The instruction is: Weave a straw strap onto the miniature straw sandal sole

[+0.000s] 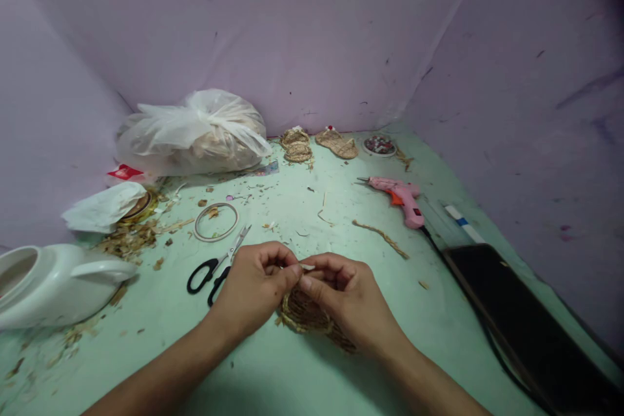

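At the lower middle, my left hand [263,283] and my right hand [341,289] meet, thumbs and fingertips pinched close together. A small whitish strip [307,267] shows between the fingertips. Under both hands is a woven straw piece [305,312] with a braided edge; its right part runs beneath my right hand. The fingers of my right hand are closed at the strip and the upper edge of the woven piece. What my left fingertips pinch is hard to make out. Black-handled scissors [224,264] lie just left of my left hand, partly hidden by it.
A pink glue gun [400,198], a dark phone-like slab [517,312] and a straw braid [380,237] lie right. Woven straw slippers [337,143] and a bead dish [379,145] stand behind. Leftward are a tape ring [216,221], white jug [63,283] and plastic bag [199,133].
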Tool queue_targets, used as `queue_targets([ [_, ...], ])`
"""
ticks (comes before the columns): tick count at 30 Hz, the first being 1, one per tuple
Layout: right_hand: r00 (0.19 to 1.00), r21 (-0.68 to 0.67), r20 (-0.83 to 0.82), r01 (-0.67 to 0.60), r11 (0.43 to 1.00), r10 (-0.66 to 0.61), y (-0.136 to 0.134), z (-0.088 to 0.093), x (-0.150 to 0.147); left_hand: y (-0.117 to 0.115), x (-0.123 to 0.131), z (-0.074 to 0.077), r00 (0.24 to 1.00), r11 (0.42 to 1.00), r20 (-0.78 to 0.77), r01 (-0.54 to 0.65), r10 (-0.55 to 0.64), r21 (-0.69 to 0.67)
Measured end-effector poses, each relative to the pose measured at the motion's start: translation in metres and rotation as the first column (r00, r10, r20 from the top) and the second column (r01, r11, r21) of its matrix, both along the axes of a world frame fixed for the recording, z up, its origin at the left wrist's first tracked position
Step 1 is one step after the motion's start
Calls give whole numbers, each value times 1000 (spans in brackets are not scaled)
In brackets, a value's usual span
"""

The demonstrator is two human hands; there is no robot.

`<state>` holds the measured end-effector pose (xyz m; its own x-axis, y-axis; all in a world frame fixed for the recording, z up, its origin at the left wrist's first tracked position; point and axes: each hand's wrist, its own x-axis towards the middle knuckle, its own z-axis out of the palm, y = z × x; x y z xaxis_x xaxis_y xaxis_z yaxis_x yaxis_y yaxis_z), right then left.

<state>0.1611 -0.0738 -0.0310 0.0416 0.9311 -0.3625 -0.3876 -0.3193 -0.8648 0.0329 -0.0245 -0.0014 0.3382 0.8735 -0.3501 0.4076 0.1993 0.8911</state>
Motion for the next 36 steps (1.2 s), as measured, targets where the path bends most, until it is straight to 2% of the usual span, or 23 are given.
queue_targets([
  [4, 998, 33, 35, -44, 999, 42, -1, -1, 2, 0, 0, -2, 1000, 1000, -1, -25, 25, 3],
  [9, 991, 3, 110, 71, 998, -70, 0, -1, 4, 2, 0, -4, 999, 999, -8, -40, 40, 33],
  [13, 984, -10, 147, 104, 995, -101, 1, 2, 4, 1, 2, -6, 1000, 999, -20, -23, 24, 36],
  [17, 974, -30, 172, 156, 987, -148, 2, 4, 3, -6, 3, -3, 997, 991, -14, -69, 71, 119],
  [20, 953, -7, 246, 186, 982, -179, 2, 4, 2, -13, 5, 2, 998, 983, -30, -45, 51, 177],
  [26, 925, 65, 348, 138, 988, -152, -3, 2, -3, -17, 7, 8, 985, 992, -164, -40, 59, 117],
  [31, 903, 208, 408, 53, 977, -136, -8, 3, -3, -14, 6, 11, 984, 999, -171, -50, 51, 13],
  [33, 892, 279, 426, 27, 960, -149, -10, 4, -2, -13, 6, 12, 984, 999, -172, -48, 50, 13],
  [36, 892, 310, 423, 27, 950, -163, -11, 3, -3, -14, 7, 10, 982, 998, -181, -43, 51, 48],
])
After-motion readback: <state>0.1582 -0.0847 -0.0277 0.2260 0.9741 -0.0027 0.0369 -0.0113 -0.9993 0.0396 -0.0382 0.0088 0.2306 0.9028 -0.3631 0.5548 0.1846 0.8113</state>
